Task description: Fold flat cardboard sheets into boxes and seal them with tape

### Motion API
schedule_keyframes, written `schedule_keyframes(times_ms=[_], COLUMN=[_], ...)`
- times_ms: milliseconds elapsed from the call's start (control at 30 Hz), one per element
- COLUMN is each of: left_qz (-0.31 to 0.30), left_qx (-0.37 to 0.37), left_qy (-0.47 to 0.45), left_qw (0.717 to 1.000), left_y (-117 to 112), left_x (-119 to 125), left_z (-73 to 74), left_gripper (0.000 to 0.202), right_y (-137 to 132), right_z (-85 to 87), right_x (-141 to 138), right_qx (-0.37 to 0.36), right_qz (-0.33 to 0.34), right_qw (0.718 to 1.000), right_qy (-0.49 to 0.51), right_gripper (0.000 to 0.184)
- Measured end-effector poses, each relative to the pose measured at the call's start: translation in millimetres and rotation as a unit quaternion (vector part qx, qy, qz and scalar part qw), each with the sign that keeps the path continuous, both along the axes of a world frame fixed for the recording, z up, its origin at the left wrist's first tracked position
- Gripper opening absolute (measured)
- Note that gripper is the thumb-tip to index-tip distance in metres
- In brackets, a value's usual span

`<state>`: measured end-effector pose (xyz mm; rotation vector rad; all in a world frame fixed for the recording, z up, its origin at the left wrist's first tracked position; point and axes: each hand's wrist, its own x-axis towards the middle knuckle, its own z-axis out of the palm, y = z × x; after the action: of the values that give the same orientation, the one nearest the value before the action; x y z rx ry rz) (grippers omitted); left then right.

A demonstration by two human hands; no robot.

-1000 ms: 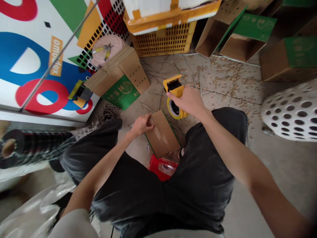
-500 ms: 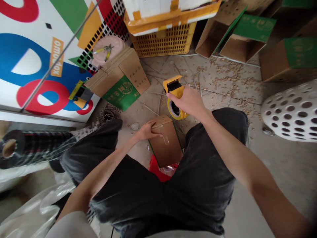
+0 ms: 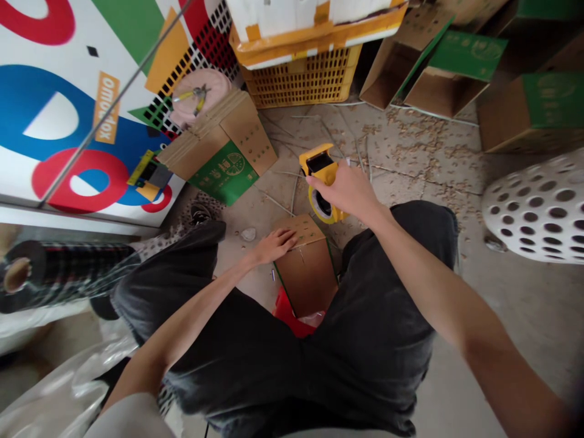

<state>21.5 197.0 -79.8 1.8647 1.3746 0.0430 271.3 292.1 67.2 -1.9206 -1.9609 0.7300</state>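
Note:
A small brown cardboard box [image 3: 310, 274] stands on the floor between my knees. My left hand [image 3: 274, 244] lies on its far top flap with the fingers stretched flat. My right hand [image 3: 349, 190] is closed around the handle of a yellow tape dispenser [image 3: 322, 182], held just beyond the box and a little above it. A red tape dispenser [image 3: 292, 313] lies on the floor under the near side of the box, partly hidden by it and by my leg.
Flattened brown and green cartons [image 3: 219, 146] lean at the left. A yellow plastic crate [image 3: 301, 76] stands at the back. Open cartons [image 3: 438, 73] sit at the back right. A white perforated stool [image 3: 538, 207] is on the right. Wood shavings litter the floor.
The box has been turned upright from lying tilted, and my left hand has gone from gripping its edge to lying flat on the top flap. The right hand stays put.

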Motion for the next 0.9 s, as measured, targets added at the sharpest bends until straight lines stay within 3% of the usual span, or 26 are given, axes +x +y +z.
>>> schedule_keyframes(times_ms=[233, 400, 567, 900], left_qz=[-0.079, -0.017, -0.038, -0.021], left_qx=[-0.029, 0.0, -0.027, -0.087], left_qy=[-0.035, -0.027, -0.02, 0.022], left_qw=[0.996, 0.999, 0.999, 0.996], left_y=[18, 38, 52, 60], left_x=[3, 10, 20, 25], left_z=[-6.3, -25.5, -44.5, -46.4], left_gripper=[0.053, 0.045, 0.053, 0.062], right_y=[-2, -1, -3, -14], right_z=[1.0, -5.6, -12.2, -9.0], right_x=[-1, 1, 0, -14], right_qx=[0.001, 0.013, 0.011, -0.017], right_qz=[0.007, 0.021, 0.027, 0.066], right_qw=[1.0, 1.0, 0.999, 0.996], right_qy=[0.001, -0.006, -0.017, -0.063], right_gripper=[0.079, 0.082, 0.085, 0.082])
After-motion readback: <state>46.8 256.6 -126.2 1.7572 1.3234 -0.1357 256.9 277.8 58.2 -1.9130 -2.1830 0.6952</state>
